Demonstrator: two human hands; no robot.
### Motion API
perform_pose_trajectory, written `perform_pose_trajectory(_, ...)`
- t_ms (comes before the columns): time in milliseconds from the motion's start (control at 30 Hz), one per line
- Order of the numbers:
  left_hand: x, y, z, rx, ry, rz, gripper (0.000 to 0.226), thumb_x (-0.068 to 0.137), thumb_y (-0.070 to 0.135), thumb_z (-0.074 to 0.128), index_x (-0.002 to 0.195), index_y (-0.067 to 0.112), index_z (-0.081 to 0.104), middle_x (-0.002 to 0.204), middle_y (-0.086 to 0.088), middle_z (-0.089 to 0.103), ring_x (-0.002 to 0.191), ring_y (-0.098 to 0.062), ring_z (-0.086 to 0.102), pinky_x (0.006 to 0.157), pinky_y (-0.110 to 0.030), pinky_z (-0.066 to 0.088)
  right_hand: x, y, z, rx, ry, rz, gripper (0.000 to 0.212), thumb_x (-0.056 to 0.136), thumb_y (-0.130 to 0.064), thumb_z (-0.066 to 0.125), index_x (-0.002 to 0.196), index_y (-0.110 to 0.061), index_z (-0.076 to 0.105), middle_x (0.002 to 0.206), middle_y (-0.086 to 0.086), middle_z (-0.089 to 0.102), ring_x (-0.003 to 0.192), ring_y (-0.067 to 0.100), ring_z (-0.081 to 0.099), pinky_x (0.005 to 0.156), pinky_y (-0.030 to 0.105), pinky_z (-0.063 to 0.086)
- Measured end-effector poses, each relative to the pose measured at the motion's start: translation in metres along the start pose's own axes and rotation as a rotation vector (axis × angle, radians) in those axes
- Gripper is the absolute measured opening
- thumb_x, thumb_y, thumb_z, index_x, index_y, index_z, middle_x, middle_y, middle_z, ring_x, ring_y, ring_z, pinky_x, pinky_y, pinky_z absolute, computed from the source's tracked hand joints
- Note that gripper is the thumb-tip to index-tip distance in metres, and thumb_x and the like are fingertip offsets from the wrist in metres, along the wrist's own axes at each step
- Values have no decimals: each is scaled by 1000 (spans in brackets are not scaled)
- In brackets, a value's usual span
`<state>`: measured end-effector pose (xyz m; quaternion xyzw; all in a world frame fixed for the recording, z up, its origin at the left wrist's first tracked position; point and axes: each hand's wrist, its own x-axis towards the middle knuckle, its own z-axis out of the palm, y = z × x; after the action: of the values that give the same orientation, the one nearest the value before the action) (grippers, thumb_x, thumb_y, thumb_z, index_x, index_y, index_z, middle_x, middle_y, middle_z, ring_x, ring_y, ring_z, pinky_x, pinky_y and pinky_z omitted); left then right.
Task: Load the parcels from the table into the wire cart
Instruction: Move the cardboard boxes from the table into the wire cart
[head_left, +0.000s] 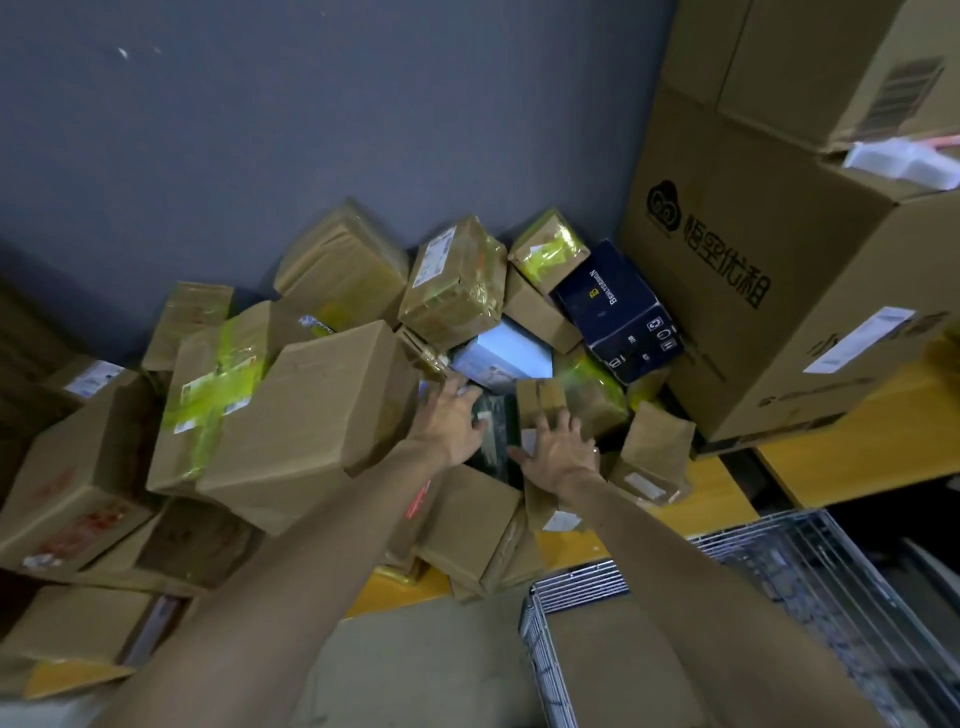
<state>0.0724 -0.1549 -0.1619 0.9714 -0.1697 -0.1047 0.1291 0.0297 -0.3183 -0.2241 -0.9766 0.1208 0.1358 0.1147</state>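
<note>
Heap of brown parcels (311, 410) on the yellow worktop (722, 493) just beyond the wire cart (582, 578), left hand (451, 422) and right hand (558, 453) both spread-fingered either side of a dark parcel (496, 436), gripping nothing, navy box (618, 312) farther from the cart.

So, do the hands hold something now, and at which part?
Nothing yet. The left hand and right hand are open, at the two sides of the dark parcel.
</note>
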Motion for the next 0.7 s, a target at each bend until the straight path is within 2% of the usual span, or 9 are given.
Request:
perform_pose_trajectory(100, 3, -2, 10, 5, -17, -3, 56, 98, 36, 53, 149, 21, 37, 161, -3, 17, 146, -27, 21, 119, -43, 23, 3, 4, 10, -9, 31, 20, 78, 92, -63, 46, 150, -19, 20, 156, 14, 14, 138, 38, 23, 102, 56, 38)
perform_pose_trajectory(267, -1, 0, 15, -13, -32, -15, 54, 97, 33, 56, 147, 22, 39, 161, -7, 14, 148, -28, 15, 121, -43, 20, 4, -1, 15, 37, 78, -4, 78, 87, -47, 62, 148, -18, 22, 148, 16, 22, 132, 40, 29, 98, 54, 45)
perform_pose_trajectory(467, -6, 3, -4, 8, -52, 15, 55, 97, 33, 56, 148, 22, 37, 158, -8, 13, 145, -32, 21, 119, -46, 24, -13, 3, -2, 109, 142, 32, 73, 87, -45, 65, 146, -19, 32, 150, 12, 24, 133, 39, 30, 100, 54, 44)
perform_pose_trajectory(567, -12, 13, -22, 46, -59, 60, 57, 99, 35, 52, 151, 23, 32, 162, -10, 6, 148, -33, 14, 120, -46, 21, -32, 7, -18, 177, 174, 24, 68, 87, -43, 63, 145, -21, 36, 149, 11, 27, 133, 40, 31, 102, 54, 43)
perform_pose_trajectory(700, -31, 31, -40, 61, -40, 173, 55, 100, 37, 50, 150, 22, 33, 163, -11, 4, 148, -35, 17, 118, -44, 25, -75, 14, -40, 180, 264, 20, 62, 89, -40, 60, 144, -18, 41, 150, 13, 30, 134, 40, 30, 108, 47, 33)
